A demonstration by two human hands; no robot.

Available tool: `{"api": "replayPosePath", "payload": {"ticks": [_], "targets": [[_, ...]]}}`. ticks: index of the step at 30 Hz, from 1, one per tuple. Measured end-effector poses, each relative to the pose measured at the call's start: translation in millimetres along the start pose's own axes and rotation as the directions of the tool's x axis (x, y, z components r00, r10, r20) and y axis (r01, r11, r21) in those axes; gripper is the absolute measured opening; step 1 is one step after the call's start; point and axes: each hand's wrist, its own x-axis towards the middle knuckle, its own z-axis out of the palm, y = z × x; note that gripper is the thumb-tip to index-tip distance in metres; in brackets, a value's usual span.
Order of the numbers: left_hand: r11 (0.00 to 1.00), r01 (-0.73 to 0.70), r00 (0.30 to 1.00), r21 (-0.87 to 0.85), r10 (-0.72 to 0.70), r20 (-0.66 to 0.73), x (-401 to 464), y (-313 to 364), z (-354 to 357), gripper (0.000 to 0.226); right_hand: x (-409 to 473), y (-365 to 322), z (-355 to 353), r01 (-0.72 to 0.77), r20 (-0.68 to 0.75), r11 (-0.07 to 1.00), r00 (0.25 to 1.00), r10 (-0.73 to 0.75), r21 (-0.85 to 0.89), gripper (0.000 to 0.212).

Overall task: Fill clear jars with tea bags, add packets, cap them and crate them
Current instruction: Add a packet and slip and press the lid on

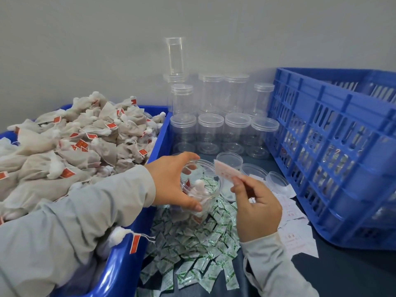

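My left hand (171, 181) grips an open clear jar (211, 189) by its rim, tilted toward me, with tea bags inside. My right hand (255, 209) pinches a small white slip with red print (225, 171) just above the jar's mouth. A blue bin (158, 136) at the left is heaped with tea bags (70, 146) bearing red tags. Green-and-white packets (192, 249) lie in a pile under and in front of the jar. Loose clear lids (229, 159) lie behind the jar. Empty capped jars (222, 133) stand stacked at the back.
A large blue slatted crate (334, 151) stands at the right, with jars visible through its side. White slips with red print (297, 232) are scattered on the dark table beside it. One tea bag (122, 236) hangs over the bin's near edge. A grey wall is behind.
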Motion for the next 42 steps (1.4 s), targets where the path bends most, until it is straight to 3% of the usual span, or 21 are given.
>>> {"api": "replayPosePath", "payload": {"ticks": [4,9,20,25,36,39,42], "targets": [[1.0,-0.003,1.0,0.018,0.004,-0.026,0.6,0.0,0.6,0.113,-7.1,-9.9,16.0,0.024,0.049,0.998,0.998,-0.027,0.064,0.007],[1.0,-0.017,1.0,0.019,0.018,-0.025,1.8,-1.4,1.4,0.113,-5.2,-10.6,13.1,0.031,0.057,0.998,0.998,-0.034,0.059,0.023],[0.999,-0.035,0.999,0.014,0.036,-0.03,3.2,-2.3,1.6,0.111,-5.8,-12.8,11.2,-0.141,0.097,0.984,0.987,0.131,0.111,0.018],[1.0,-0.022,1.0,0.016,0.023,-0.014,2.0,-2.9,1.9,0.113,-3.9,-11.6,11.2,-0.18,0.043,0.974,0.984,0.175,0.139,0.02],[1.0,-0.011,1.0,0.029,0.011,-0.005,2.4,-1.9,1.0,0.116,-0.3,-7.1,7.9,-0.094,-0.109,0.993,0.989,0.101,0.065,0.024],[0.999,-0.015,1.0,0.032,0.015,-0.006,2.1,-1.7,1.0,0.115,8.4,0.6,0.4,-0.161,-0.173,0.986,0.971,0.167,0.047,0.023],[0.999,-0.015,1.0,0.035,0.015,-0.003,1.7,-1.2,1.2,0.115,18.1,17.7,-5.4,-0.337,-0.199,0.94,0.919,0.341,0.055,0.031]]}}
